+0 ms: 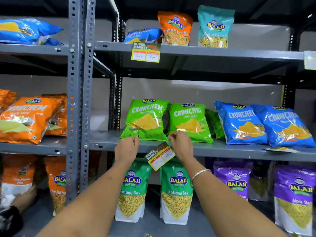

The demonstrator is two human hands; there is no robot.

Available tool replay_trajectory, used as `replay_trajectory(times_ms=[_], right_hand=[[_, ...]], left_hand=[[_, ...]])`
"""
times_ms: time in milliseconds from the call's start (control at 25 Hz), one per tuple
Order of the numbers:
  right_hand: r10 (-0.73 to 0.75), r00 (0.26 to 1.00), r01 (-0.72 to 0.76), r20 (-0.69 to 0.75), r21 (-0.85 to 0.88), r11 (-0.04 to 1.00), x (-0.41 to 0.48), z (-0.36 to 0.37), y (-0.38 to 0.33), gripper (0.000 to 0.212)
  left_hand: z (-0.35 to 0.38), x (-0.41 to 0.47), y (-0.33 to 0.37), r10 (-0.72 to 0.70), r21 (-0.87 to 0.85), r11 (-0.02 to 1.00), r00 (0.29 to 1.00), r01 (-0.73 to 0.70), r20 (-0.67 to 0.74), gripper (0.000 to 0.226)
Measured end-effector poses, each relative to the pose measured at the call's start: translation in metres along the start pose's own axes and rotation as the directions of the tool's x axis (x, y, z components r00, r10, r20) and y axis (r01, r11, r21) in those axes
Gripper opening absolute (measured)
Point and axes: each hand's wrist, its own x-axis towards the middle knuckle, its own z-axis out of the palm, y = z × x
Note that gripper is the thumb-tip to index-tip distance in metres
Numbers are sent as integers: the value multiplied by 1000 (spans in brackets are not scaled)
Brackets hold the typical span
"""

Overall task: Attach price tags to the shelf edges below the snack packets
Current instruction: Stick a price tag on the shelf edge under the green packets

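While one yellow-and-green paper price tag [145, 52] already hangs from the grey metal upper shelf edge [222, 53], the right hand [179, 145] pinches a second, tilted tag [159, 156] at centre frame against the middle shelf edge [230, 150] below the green snack packets [147, 119], the left hand [127, 148] curled beside it holding nothing visible, so most edges seemingly remain untagged.

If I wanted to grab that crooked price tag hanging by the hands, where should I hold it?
Probably pinch the price tag by its lower yellow corner, coming from below. It hangs tilted off the shelf edge, with its top tucked by the right hand, so the bottom corner hangs free in front of the green packets.
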Motion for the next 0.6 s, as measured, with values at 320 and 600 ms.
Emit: replay_trajectory(times_ms=[320,600], right_hand=[[110,991,-118,74,120,986,-2,25,0,6],[283,959,-261,-15,334,906,-24,35,31,10]], left_hand=[[37,-17,-19,-330,-415,643,723,643,607,14],[46,-8,-12,-272,-371,847,911,380,311,14]])
